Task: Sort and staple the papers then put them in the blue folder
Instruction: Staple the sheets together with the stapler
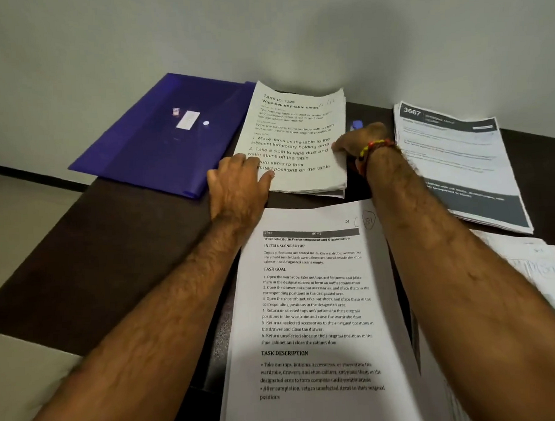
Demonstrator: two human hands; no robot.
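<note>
two hands bracket the far paper stack [293, 139]; left hand [237, 186] flat on its left edge, right hand [357, 143] at its right edge, grip unclear; blue folder [158, 136] lies immediately left, nearer the left hand.

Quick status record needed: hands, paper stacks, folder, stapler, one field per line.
left hand: flat on the left edge of the middle stack
right hand: at that stack's right edge; grip unclear
middle stack: headed "Wipe balcony table clean", its left edge overlapping the folder
near stack: wardrobe sheet on top, between the forearms
right stack: sheet numbered 3667 on top
folder: blue, closed, flat at far left of the table
stapler: possibly the small blue object behind the right hand; cannot confirm
</note>
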